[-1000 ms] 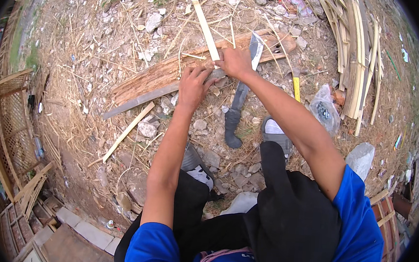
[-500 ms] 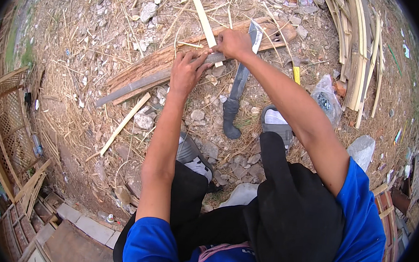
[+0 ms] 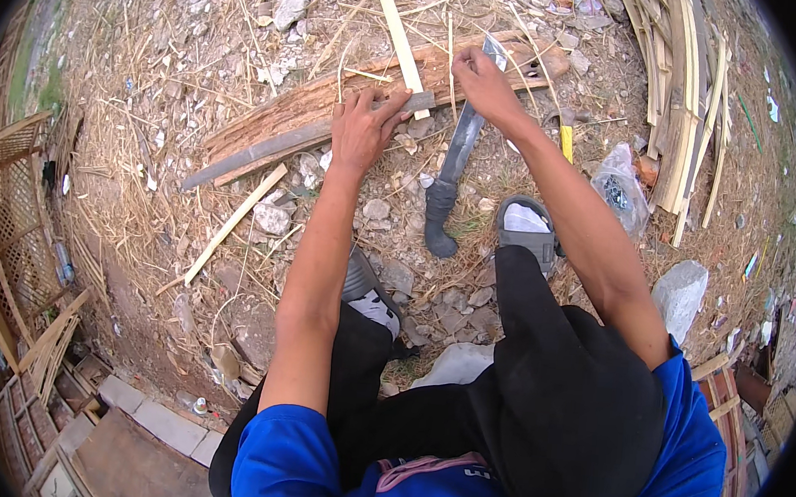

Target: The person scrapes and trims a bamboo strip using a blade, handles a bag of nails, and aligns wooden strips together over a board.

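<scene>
My left hand [image 3: 363, 132] grips the grey wooden strip [image 3: 280, 149] near its right end, thumb stretched along it. Under that grip, a pale wooden strip [image 3: 396, 32] crosses the grey one, running away from me. Both rest on a rough, weathered brown plank [image 3: 273, 119] lying on the ground. My right hand [image 3: 487, 85] is raised off the strips, above the machete, with its fingers curled together; what they hold, if anything, is too small to make out. Beneath it lies the machete [image 3: 463, 143], its dark-wrapped handle toward me.
A hammer with a yellow handle [image 3: 566, 142] lies right of the machete, near a clear plastic bag [image 3: 616, 189] of small dark pieces. Farther right is a pile of wooden strips [image 3: 679, 102]. One loose pale strip [image 3: 233, 228] lies at left. Stones and dry straw cover the ground.
My right hand has let go of the crossing strips and moved up and to the right, over the machete blade. My left hand remains on the grey strip.
</scene>
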{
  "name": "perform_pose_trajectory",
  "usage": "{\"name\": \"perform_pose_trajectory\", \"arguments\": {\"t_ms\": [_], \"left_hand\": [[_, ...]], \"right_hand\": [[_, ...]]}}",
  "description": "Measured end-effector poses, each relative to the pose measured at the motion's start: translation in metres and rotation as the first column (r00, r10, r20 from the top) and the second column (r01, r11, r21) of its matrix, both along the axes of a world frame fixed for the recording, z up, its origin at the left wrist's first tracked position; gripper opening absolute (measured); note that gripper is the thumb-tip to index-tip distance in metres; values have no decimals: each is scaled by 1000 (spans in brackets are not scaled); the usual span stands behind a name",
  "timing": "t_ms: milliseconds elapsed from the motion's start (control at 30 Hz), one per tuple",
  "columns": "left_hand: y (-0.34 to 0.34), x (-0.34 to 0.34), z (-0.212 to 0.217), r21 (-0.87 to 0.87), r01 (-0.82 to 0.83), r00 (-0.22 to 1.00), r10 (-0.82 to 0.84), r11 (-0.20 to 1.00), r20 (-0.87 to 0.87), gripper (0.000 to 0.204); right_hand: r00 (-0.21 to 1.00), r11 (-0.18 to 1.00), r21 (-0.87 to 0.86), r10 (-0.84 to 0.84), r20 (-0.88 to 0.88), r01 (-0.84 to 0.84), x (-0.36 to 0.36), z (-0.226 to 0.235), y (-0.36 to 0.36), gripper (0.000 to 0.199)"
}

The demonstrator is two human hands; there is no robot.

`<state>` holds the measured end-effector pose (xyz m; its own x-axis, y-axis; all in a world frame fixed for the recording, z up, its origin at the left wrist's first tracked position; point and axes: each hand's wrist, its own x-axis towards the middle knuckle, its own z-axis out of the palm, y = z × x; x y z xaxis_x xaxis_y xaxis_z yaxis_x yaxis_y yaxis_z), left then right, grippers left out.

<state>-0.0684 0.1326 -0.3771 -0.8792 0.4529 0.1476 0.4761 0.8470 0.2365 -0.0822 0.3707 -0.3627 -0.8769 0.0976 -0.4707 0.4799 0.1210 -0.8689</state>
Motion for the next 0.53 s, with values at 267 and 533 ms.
{"name": "perform_pose_trajectory", "arguments": {"t_ms": [267,533], "left_hand": [[8,2,-1,-43,-25,999,24,999,-34,45],[12,2,-1,-56,-39,999,38,998,-19,51]], "right_hand": [[908,499,-765,-131,397,407,38,5,25,24],[952,775,-576,-105,288,260,48,12,27,38]]}}
